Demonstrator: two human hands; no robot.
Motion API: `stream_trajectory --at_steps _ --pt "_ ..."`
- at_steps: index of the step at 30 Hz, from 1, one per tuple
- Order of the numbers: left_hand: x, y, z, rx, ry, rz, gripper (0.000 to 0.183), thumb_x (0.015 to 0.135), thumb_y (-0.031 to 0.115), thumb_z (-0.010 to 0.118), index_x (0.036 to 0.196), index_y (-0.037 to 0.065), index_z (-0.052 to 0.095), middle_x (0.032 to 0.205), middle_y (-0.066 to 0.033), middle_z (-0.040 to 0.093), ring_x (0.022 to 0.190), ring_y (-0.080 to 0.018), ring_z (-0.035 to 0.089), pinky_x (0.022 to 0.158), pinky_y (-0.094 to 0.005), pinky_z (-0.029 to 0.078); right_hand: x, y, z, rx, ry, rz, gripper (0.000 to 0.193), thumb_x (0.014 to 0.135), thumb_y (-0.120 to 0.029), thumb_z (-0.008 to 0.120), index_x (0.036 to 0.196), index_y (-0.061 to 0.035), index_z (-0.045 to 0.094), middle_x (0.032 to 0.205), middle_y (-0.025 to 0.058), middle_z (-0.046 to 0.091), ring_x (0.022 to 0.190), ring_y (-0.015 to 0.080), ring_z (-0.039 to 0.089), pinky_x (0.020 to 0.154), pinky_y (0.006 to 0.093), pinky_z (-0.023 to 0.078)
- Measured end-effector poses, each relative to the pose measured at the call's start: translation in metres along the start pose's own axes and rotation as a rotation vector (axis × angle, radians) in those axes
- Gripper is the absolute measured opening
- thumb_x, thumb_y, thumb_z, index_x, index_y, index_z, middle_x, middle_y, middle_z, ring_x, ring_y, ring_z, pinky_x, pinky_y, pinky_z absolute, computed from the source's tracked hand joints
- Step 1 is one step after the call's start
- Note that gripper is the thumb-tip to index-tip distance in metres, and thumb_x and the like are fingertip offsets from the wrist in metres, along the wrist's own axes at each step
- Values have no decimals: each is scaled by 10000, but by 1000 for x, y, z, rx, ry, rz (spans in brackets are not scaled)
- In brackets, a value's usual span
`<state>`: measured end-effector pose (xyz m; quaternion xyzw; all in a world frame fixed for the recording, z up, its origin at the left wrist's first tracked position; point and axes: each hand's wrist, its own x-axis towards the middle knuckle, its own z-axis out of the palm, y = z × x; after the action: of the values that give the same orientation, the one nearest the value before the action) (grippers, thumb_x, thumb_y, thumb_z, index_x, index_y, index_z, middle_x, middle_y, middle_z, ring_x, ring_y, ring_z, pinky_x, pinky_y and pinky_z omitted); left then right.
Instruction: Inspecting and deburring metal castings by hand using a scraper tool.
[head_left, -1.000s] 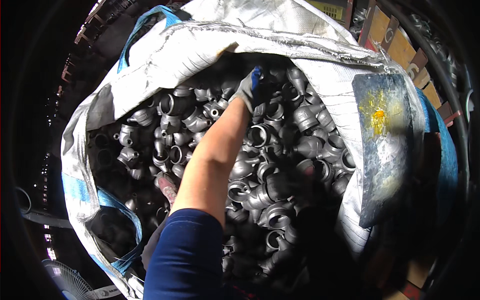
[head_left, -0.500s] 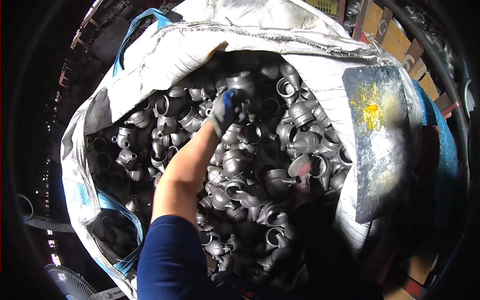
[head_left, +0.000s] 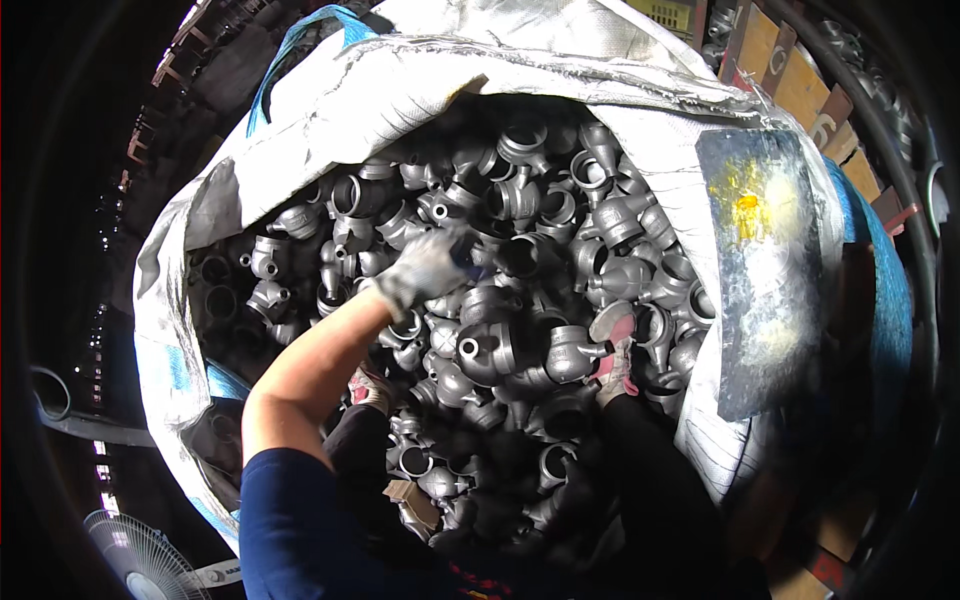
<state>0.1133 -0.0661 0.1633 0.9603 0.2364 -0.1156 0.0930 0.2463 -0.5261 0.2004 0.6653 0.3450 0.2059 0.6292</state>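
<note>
My left hand (head_left: 425,272), in a pale glove with blue on the fingers, reaches in from the lower left over a heap of grey metal pipe fittings (head_left: 490,350). Its fingertips lie in dark shade and are partly smeared, so whether they grip a fitting cannot be made out. Round openings and short side spouts mark many of the fittings, which lie at all angles. Just beyond the hand, one ribbed fitting (head_left: 515,200) stands tilted. My right hand is out of the picture.
A large white woven sack (head_left: 400,105) with blue straps surrounds the heap. My red-and-white shoes (head_left: 618,372) stand among the fittings. A scuffed dark panel (head_left: 765,330) hangs over the right rim. A torn cardboard piece (head_left: 412,502) lies nearby; a fan (head_left: 145,560) stands lower left.
My left hand has drawn back toward me and slightly left from the far part of the heap. The view has shifted, and my left shoe and the cardboard now show.
</note>
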Motion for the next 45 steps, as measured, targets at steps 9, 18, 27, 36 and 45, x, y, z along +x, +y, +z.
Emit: stream_trajectory --at_steps 9,18,27,36,45 --pt "171 57 5 332 379 99 517 801 364 568 1243 110 478 1220 -133 526 1155 -294 472 912 -455 408 0 -3 -3 -59 -64 -65 428 952 -322 417 1166 28 541 1173 148 572 1065 274 557 920 347 446" --pt "102 35 -3 130 413 371 194 794 193 566 942 91 640 866 -108 639 836 -292 622 708 -389 504 3 -10 9 322 76 53 418 954 -305 418 1188 24 526 1181 143 568 1074 271 551 932 353 436" --pt "159 97 20 -702 -20 350 172 846 155 544 979 87 630 708 -13 623 560 -142 561 484 -281 443 4 -30 34 1697 635 639 472 913 -351 495 1206 18 515 1181 134 568 1088 280 538 966 377 404" --pt "300 195 144 -897 246 -401 384 806 243 523 1001 -80 592 1084 -233 596 1042 -331 576 874 -408 467 -6 -46 50 1554 414 621 489 891 -373 520 1192 12 528 1159 141 576 1064 285 547 950 371 412" --pt "213 68 60 -680 152 793 194 857 193 509 932 62 631 664 -20 585 503 -131 515 459 -258 410 16 -49 36 1640 518 609 447 897 -323 499 1189 15 524 1130 138 582 1028 273 557 917 362 428"
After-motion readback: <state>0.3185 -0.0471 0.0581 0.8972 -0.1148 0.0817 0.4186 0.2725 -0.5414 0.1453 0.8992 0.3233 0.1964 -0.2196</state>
